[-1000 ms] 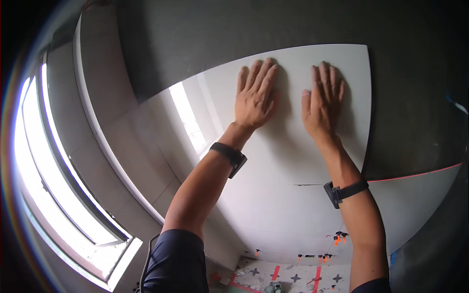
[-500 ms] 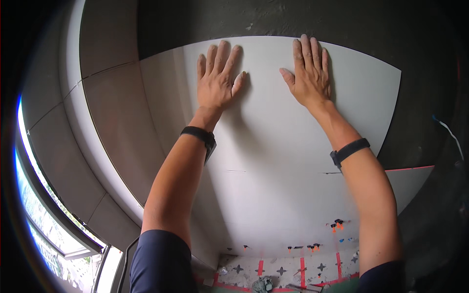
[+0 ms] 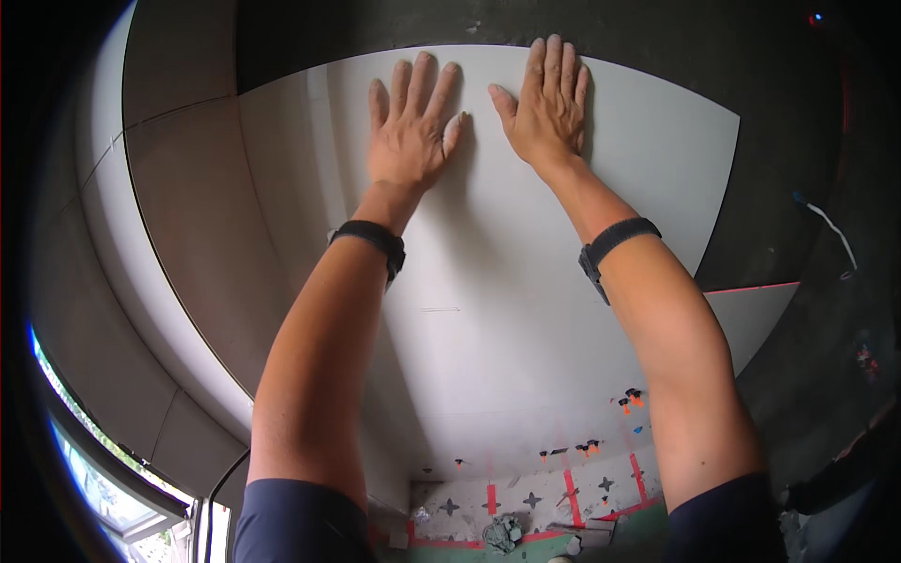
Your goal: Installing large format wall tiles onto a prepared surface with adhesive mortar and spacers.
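Note:
Before me a large pale wall tile (image 3: pixel 526 253) stands against a dark grey wall, its top edge just above my fingertips. My left hand (image 3: pixel 409 136) lies flat on the upper part of the tile, fingers spread. To its right, my right hand (image 3: pixel 549 113) also presses there, thumb out and the other fingers close together; its fingertips reach past the top edge. Neither hand holds anything. A dark band is round each wrist.
Dark bare wall (image 3: pixel 657 47) borders the tile above and right, with a white cable (image 3: pixel 833 235) sticking out. A window (image 3: pixel 113 488) is at lower left. Below, orange and black tile clips (image 3: pixel 587 448), red tape (image 3: pixel 571 497) and a crumpled cloth (image 3: pixel 503 533) lie about.
My right hand has slid left along the tile's top, closer to my left hand. The view has shifted a little to the right. Both hands stay flat on the tile.

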The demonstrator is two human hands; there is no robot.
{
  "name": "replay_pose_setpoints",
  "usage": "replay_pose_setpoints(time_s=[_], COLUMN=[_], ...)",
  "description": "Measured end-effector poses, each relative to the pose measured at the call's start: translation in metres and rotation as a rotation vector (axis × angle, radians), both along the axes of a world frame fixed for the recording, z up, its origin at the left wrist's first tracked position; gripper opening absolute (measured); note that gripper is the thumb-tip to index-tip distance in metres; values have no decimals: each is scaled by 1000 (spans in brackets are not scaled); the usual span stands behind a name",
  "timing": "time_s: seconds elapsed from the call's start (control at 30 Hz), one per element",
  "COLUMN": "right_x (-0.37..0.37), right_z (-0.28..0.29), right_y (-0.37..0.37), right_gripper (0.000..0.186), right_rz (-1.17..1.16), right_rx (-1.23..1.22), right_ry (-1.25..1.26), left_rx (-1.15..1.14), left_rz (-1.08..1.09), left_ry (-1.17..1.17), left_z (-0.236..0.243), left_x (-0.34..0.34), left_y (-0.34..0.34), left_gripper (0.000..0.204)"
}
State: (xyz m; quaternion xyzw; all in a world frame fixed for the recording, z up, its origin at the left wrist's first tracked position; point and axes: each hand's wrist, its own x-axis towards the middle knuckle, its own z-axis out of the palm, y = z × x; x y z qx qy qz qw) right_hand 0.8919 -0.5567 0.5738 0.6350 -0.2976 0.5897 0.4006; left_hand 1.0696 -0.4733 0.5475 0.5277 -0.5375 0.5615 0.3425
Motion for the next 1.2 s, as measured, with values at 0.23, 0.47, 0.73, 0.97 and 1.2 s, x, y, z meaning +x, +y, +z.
replay_pose_setpoints(time_s=[0.23, 0.47, 0.73, 0.97, 1.2], right_x=[3, 3, 4, 3, -44], right_z=[4, 2, 2, -3, 90], right_y=[5, 3, 7, 5, 84], right_gripper=[85, 86, 86, 81, 79], right_rz=[-42, -59, -63, 44, 97], right_rx=[-94, -76, -58, -79, -724], right_ry=[22, 58, 71, 93, -31], left_rx=[-123, -134, -78, -160, -99], left_rz=[-100, -49, 61, -65, 98], left_ry=[-33, -40, -46, -130, -107], left_z=[3, -1, 3, 19, 19], left_x=[8, 11, 2, -9, -11], left_y=[2, 0, 3, -9, -5], left_gripper=[63, 63, 62, 59, 55])
